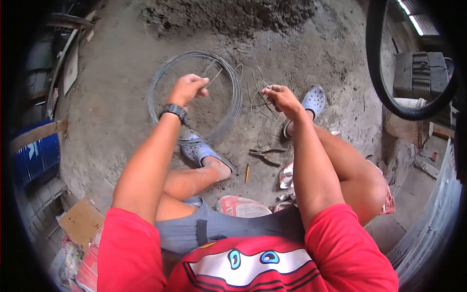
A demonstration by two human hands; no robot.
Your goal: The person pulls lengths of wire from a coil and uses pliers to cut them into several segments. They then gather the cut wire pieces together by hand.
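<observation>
A large coil of thin grey wire (235,100) lies on the ground, its near edge resting over my left shoe. My left hand (188,90) is above the coil, fingers pinched on a short length of wire (214,78) that sticks out past the fingertips. To the right, my right hand (283,100) is closed with thumb and forefinger together on a loose tangle of bent wire (259,100). Pliers (266,155) with dark handles lie spread on the floor between my feet. Near them is a yellow-orange pencil (247,173).
I sit low on red-and-white sacks (243,206), with clogs (314,101) on both feet. A thick black corrugated hose (379,63) hangs at the upper right. Grey blocks (421,73) stand on the right, a blue drum (36,158) on the left. Dark loose soil (226,17) lies ahead.
</observation>
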